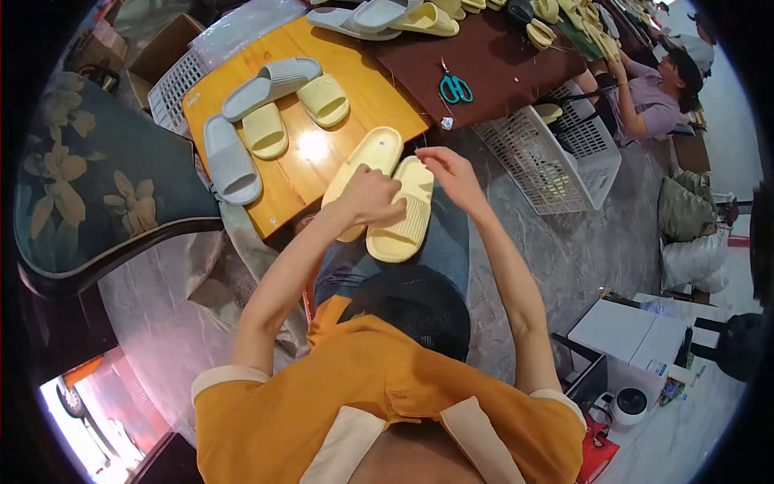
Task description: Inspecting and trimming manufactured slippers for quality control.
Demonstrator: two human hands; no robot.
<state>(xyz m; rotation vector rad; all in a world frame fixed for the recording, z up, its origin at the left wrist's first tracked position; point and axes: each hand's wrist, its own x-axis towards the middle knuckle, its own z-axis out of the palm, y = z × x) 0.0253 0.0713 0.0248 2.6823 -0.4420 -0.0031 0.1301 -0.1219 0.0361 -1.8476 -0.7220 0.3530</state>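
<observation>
With the person's lap as the hub of the dial and twelve o'clock straight ahead, a pair of pale-yellow slide sandals lay at twelve, above the blue jeans. The left hand came in from seven o'clock and lay across both, its fingers curled tightly in a grasp on the ribbed right-hand slide; the left-hand slide sat just beside it, partly hidden under the wrist. The right hand was raised at one o'clock, next to the far end of the ribbed slide, thumb and forefinger bent close together; whether they pinched anything could not be told. Toward ten and eleven, a varnished wooden table bore two grey slides and two smaller yellow slides. At one, teal-handled scissors rested on a dark-brown tabletop, with more footwear along its far edge. A white plastic basket stood tilted at two, and beyond it sat a co-worker in a lilac top. A floral-patterned chair filled ten o'clock, left of the table.
</observation>
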